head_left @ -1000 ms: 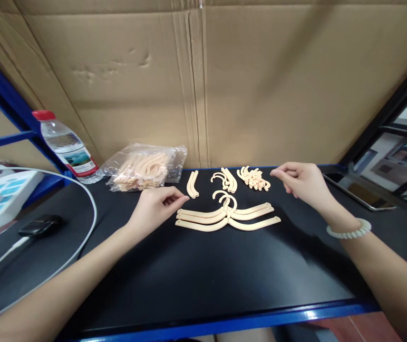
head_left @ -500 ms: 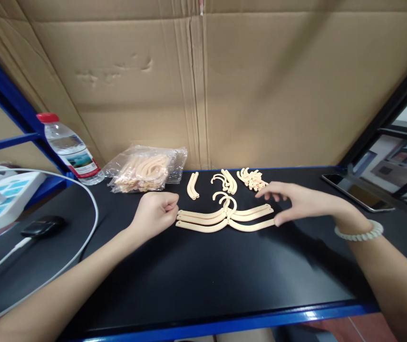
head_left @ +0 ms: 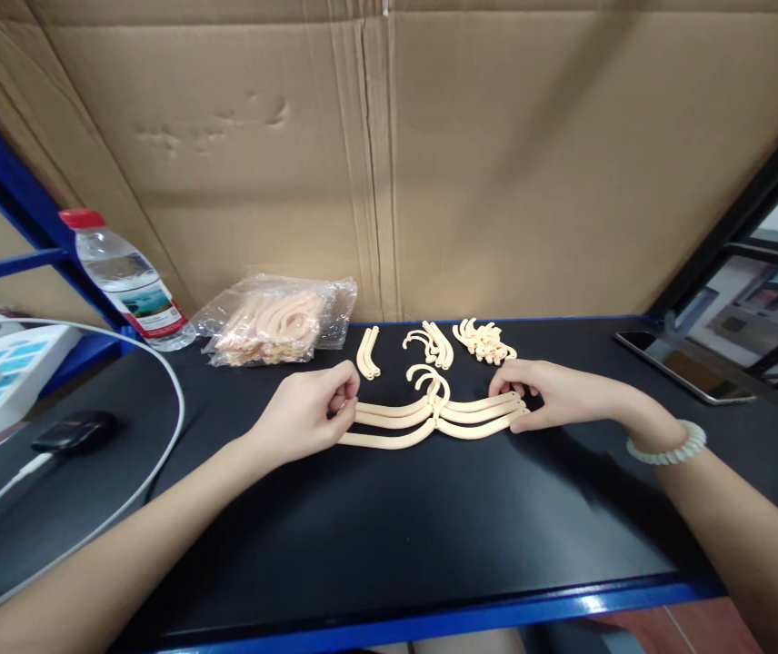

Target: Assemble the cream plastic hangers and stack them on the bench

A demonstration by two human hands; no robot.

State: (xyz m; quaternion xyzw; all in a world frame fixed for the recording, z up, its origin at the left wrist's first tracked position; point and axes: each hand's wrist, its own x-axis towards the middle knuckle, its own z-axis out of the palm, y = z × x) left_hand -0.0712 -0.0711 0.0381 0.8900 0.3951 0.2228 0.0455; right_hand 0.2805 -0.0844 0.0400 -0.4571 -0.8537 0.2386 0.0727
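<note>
Cream plastic folding clothes hangers [head_left: 395, 442] lie together on the black tabletop, arms spread left and right, hooks pointing away from me. At their left ends is my left hand [head_left: 311, 406], its fingers curled and closed over the tips, which it partly hides. My right hand [head_left: 545, 392] closes around the right tips, thumb at the near side and fingers at the far side. Behind the hangers lie two loose hanger arms [head_left: 368, 352], a small group of hooks and arms [head_left: 436, 347], and a pile of small hook pieces [head_left: 482, 341].
A clear plastic bag of cream parts [head_left: 273, 320] and a water bottle [head_left: 134, 286] stand at the back left. A white cable [head_left: 181, 400], a black device [head_left: 75, 431] and a power strip [head_left: 21, 372] are further left. A phone-like slab [head_left: 682, 365] lies right. Cardboard [head_left: 498, 163] walls the back.
My right hand has moved left and closed around the hangers' right ends. The left hand has shifted right, over their left ends. The right arms of the hangers now lie closer together.
</note>
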